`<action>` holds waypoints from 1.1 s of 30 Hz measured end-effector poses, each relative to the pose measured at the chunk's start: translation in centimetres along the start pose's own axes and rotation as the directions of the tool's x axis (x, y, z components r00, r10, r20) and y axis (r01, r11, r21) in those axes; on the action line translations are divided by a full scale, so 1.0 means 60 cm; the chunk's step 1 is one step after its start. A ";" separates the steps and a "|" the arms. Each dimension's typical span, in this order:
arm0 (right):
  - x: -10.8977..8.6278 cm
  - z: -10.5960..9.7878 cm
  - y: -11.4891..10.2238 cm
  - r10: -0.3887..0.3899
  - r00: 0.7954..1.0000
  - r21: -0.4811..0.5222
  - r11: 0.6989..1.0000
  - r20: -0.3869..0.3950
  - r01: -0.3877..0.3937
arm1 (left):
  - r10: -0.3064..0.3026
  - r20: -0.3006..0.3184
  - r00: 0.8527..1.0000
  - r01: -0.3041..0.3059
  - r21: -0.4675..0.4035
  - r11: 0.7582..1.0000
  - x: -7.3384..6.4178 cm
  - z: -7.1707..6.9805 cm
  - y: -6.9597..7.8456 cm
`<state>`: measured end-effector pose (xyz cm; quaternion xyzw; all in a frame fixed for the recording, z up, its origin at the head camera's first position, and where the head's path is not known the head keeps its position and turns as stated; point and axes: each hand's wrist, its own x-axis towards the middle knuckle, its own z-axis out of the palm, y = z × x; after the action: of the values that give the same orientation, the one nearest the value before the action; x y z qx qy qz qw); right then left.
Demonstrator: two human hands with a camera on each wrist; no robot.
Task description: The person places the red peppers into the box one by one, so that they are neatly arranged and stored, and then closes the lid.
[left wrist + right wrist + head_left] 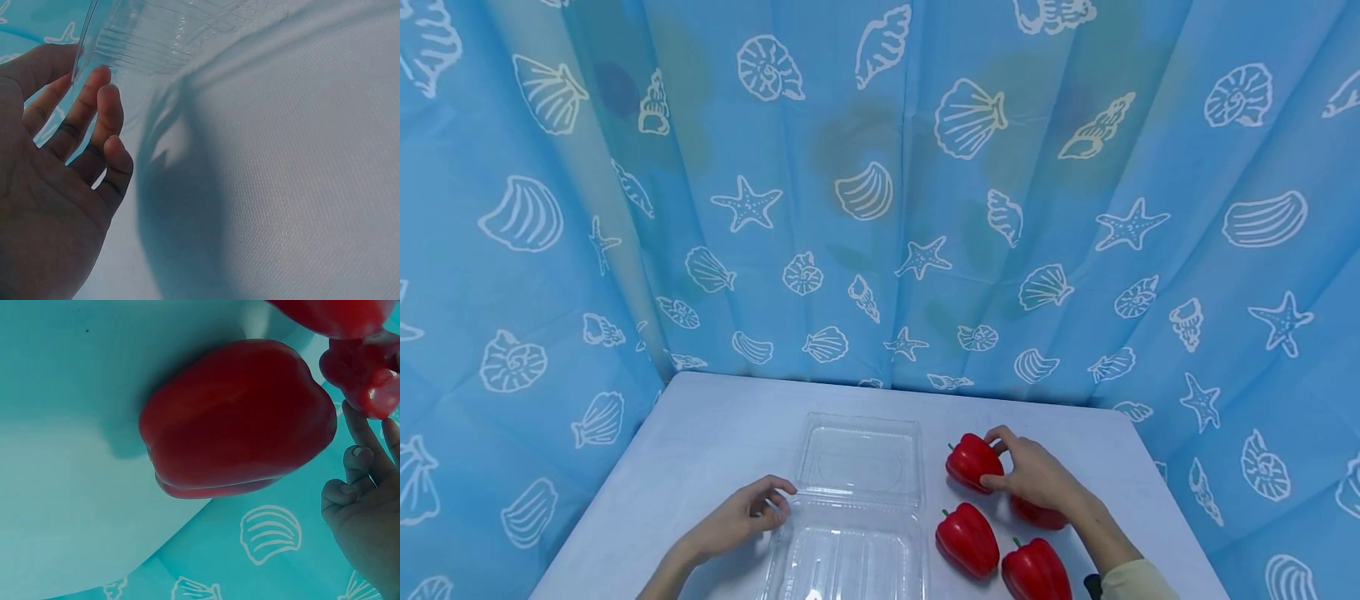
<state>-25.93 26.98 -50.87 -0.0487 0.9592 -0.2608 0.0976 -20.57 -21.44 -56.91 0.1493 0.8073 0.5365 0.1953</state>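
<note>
My right hand (1037, 471) grips a red bell pepper (973, 461), thumb on the near side and fingers at the far side. In the right wrist view that pepper (369, 369) shows lobed end out, at the fingertips. Another bell pepper (1039, 514) lies partly hidden under this hand. On the left, my left hand (752, 517) is at the hinge side of a clear plastic clamshell container (850, 502), which lies unfolded. The left wrist view has its thumb and index finger pinching the container's thin rim (84, 37), other fingers loosely bent.
Two more red bell peppers, one beside the container (967, 540) and one near the front (1037, 571), sit on the white table (715, 442). A blue curtain (880, 250) with shell prints hangs behind the table and along both sides.
</note>
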 end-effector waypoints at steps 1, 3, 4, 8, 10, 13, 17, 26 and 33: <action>0.000 -0.001 -0.001 0.000 1.000 0.003 1.000 -0.003 0.000 | 0.002 0.001 1.000 -0.002 -0.003 1.000 0.000 0.000 0.001; -0.001 -0.002 -0.003 -0.002 1.000 0.011 1.000 -0.006 0.002 | 0.002 0.002 1.000 -0.002 -0.006 1.000 -0.001 0.000 0.003; 0.000 -0.003 -0.003 -0.004 1.000 0.014 1.000 -0.007 0.004 | 0.004 0.001 1.000 -0.004 -0.007 1.000 -0.001 0.000 0.003; 0.000 -0.004 -0.007 -0.013 1.000 0.015 1.000 -0.008 0.013 | 0.005 0.001 1.000 -0.005 -0.015 1.000 -0.001 0.000 0.004; 0.000 -0.004 -0.009 -0.019 1.000 0.011 1.000 -0.009 0.019 | 0.009 0.001 1.000 -0.009 -0.021 1.000 -0.001 0.000 0.004; -0.002 -0.007 -0.016 -0.031 0.999 0.008 0.999 -0.017 0.031 | 0.009 -0.001 1.000 -0.009 -0.024 1.000 -0.001 0.000 0.003; -0.005 -0.010 -0.027 -0.053 0.998 0.008 0.999 -0.032 0.053 | 0.000 -0.008 1.000 -0.001 -0.018 1.000 0.001 0.000 0.002; -0.014 -0.011 -0.052 -0.089 0.996 0.045 0.995 -0.030 0.090 | -0.010 -0.012 1.000 0.010 -0.004 1.000 0.001 0.001 0.001; -0.025 -0.009 -0.074 -0.114 0.993 0.098 0.989 -0.010 0.115 | -0.006 -0.010 1.000 0.006 0.015 1.000 0.001 0.002 -0.003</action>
<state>-24.39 23.64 -47.87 -0.0982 0.9410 -0.3132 0.0829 -20.60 -21.40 -57.14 0.1457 0.8128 0.5305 0.1916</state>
